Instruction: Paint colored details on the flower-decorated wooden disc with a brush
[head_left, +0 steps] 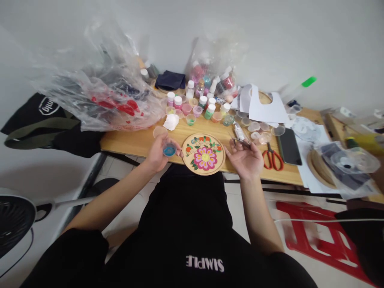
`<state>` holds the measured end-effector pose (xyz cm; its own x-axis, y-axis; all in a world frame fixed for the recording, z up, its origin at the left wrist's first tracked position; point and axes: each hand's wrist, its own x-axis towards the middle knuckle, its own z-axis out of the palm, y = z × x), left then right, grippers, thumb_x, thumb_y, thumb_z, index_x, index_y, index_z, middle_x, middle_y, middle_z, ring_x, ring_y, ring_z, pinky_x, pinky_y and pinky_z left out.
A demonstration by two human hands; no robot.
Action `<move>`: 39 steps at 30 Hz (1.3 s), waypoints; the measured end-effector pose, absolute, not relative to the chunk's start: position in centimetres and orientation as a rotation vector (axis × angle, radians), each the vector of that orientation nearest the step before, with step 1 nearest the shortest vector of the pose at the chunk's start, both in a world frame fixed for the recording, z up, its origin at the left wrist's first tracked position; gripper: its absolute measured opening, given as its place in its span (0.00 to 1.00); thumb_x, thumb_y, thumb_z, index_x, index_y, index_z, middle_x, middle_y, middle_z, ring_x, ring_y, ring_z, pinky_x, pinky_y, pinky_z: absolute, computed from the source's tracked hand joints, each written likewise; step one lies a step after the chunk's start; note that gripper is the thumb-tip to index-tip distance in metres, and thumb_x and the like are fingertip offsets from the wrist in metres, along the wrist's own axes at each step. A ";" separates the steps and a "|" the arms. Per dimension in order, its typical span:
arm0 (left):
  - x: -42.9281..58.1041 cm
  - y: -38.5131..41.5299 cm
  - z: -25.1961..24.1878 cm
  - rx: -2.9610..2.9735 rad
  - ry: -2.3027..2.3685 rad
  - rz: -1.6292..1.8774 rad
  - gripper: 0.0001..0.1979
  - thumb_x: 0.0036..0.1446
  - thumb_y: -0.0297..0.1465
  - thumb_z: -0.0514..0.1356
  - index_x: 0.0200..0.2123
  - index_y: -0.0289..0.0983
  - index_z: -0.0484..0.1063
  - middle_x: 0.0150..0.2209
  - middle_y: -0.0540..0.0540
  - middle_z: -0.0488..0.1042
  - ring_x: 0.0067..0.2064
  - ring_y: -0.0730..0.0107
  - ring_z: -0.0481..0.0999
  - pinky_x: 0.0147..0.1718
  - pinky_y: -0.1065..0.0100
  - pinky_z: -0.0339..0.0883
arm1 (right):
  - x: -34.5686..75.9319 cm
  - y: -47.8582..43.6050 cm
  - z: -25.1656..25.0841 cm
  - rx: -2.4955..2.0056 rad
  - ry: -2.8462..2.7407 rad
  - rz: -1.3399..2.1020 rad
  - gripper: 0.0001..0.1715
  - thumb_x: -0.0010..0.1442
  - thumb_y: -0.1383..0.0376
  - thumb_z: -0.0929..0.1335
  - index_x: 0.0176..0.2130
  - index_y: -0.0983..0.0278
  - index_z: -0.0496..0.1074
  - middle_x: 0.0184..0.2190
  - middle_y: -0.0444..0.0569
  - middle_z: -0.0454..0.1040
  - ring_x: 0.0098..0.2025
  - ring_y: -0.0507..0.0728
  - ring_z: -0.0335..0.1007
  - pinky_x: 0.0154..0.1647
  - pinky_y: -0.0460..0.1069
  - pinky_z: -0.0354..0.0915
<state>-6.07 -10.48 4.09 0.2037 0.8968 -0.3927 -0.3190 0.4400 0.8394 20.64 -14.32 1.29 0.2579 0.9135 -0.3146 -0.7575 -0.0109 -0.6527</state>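
My left hand [159,154] holds a small clear cup of blue material [169,150], its fingers round the cup's side and fingertips near the board's left rim. A round wooden board [186,159] lies at the table's front edge between my hands, bearing a pink and purple flower, orange blossoms and green leaves. My right hand [246,158] is turned palm up beside the board, fingers curled around a thin dark tool [242,141] whose exact kind I cannot make out. A white tube [239,131] lies just beyond those fingers.
Small bottles [210,111] and cups [191,119] crowd the table's back. Crumpled white tissue [171,122] lies at left, near a large plastic bag [120,100]. Orange-handled pliers [273,158] and a phone [289,146] lie right. A red stool [318,236] stands below; a fan [15,222] is at left.
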 end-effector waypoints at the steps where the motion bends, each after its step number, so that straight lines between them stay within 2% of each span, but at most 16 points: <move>1: -5.9 -10.0 4.1 0.693 1.036 0.949 0.38 0.73 0.35 0.38 0.13 0.37 0.71 0.11 0.44 0.66 0.22 0.64 0.77 0.39 0.62 0.78 | 20.8 -14.6 1.3 -0.854 -0.220 1.340 0.08 0.58 0.60 0.70 0.29 0.58 0.76 0.27 0.43 0.83 0.42 0.56 0.83 0.58 0.61 0.74; 5: -5.0 -7.9 4.0 0.709 1.051 0.965 0.39 0.72 0.32 0.37 0.13 0.36 0.72 0.12 0.45 0.67 0.19 0.69 0.73 0.39 0.62 0.77 | 21.3 -16.2 1.2 -0.853 -0.206 1.369 0.05 0.54 0.59 0.74 0.30 0.57 0.77 0.30 0.42 0.83 0.45 0.56 0.82 0.66 0.65 0.69; 9: -4.2 -5.9 3.3 0.776 1.023 0.978 0.37 0.72 0.38 0.42 0.13 0.36 0.72 0.13 0.45 0.66 0.22 0.66 0.76 0.40 0.60 0.78 | 21.5 -17.8 1.4 -0.860 -0.193 1.419 0.11 0.51 0.56 0.79 0.31 0.57 0.77 0.26 0.39 0.80 0.45 0.55 0.82 0.69 0.66 0.68; 11: -3.7 -5.2 3.0 0.862 1.017 0.968 0.35 0.70 0.45 0.46 0.13 0.38 0.70 0.13 0.46 0.66 0.23 0.64 0.78 0.38 0.60 0.78 | 21.7 -18.0 1.6 -0.885 -0.181 1.422 0.12 0.51 0.55 0.79 0.31 0.56 0.77 0.27 0.38 0.81 0.43 0.54 0.82 0.66 0.64 0.72; 14: -2.9 -4.6 3.0 1.050 1.000 0.971 0.34 0.65 0.54 0.52 0.15 0.39 0.68 0.13 0.47 0.67 0.23 0.64 0.78 0.33 0.61 0.77 | 22.5 -17.5 2.2 -0.897 -0.170 1.331 0.12 0.51 0.55 0.80 0.32 0.55 0.78 0.30 0.38 0.82 0.40 0.53 0.81 0.55 0.58 0.78; 17: -2.4 -4.7 3.7 1.170 0.974 1.021 0.36 0.61 0.62 0.54 0.18 0.37 0.72 0.16 0.46 0.71 0.21 0.68 0.75 0.26 0.65 0.71 | 23.1 -16.5 3.2 -0.877 -0.244 1.200 0.10 0.52 0.56 0.79 0.32 0.55 0.78 0.27 0.36 0.79 0.34 0.50 0.78 0.42 0.49 0.78; 19: -2.3 -5.1 4.4 1.217 0.973 1.060 0.37 0.59 0.64 0.54 0.18 0.37 0.74 0.16 0.45 0.72 0.21 0.70 0.73 0.24 0.67 0.68 | 23.0 -15.8 4.3 -0.891 -0.348 1.178 0.11 0.52 0.55 0.80 0.33 0.55 0.79 0.26 0.37 0.77 0.32 0.49 0.75 0.38 0.47 0.76; 23: -2.3 -6.3 5.7 1.210 1.015 1.075 0.37 0.60 0.64 0.56 0.17 0.38 0.73 0.14 0.47 0.68 0.20 0.71 0.71 0.23 0.68 0.64 | 21.1 -15.1 6.5 -0.941 -0.747 1.080 0.07 0.56 0.56 0.78 0.35 0.54 0.82 0.23 0.39 0.75 0.27 0.50 0.72 0.32 0.47 0.72; 26: -2.4 -7.1 6.4 1.176 1.072 1.090 0.36 0.57 0.65 0.58 0.17 0.38 0.73 0.17 0.46 0.71 0.21 0.69 0.73 0.22 0.67 0.62 | 19.3 -15.0 7.7 -0.975 -0.995 0.982 0.04 0.63 0.60 0.75 0.39 0.56 0.82 0.27 0.42 0.77 0.29 0.52 0.75 0.34 0.50 0.74; 30: -2.5 -8.0 6.9 1.198 1.099 1.142 0.36 0.59 0.64 0.57 0.19 0.38 0.76 0.19 0.46 0.74 0.22 0.71 0.72 0.22 0.67 0.62 | 18.1 -14.6 8.1 -0.944 -1.237 0.968 0.07 0.65 0.64 0.73 0.44 0.55 0.81 0.35 0.44 0.81 0.34 0.53 0.79 0.36 0.51 0.76; 34: -2.8 -8.9 6.9 1.269 1.094 1.189 0.34 0.64 0.60 0.55 0.24 0.39 0.80 0.21 0.47 0.74 0.24 0.70 0.72 0.24 0.67 0.63 | 17.5 -14.1 7.8 -0.957 -1.355 0.973 0.09 0.65 0.66 0.72 0.46 0.55 0.80 0.36 0.44 0.82 0.37 0.54 0.81 0.36 0.50 0.77; 39: -3.3 -9.6 6.8 1.372 1.085 1.185 0.32 0.69 0.56 0.52 0.29 0.40 0.83 0.24 0.47 0.76 0.27 0.70 0.74 0.26 0.67 0.65 | 16.8 -14.0 7.8 -1.001 -1.442 0.784 0.13 0.63 0.69 0.73 0.47 0.55 0.81 0.37 0.44 0.83 0.38 0.54 0.82 0.39 0.49 0.78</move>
<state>-3.26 -9.61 6.80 0.1229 0.9860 0.1123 0.0252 -0.1162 0.9929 16.80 -13.99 7.78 0.0201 0.9078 0.4188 0.1425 0.4120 -0.8999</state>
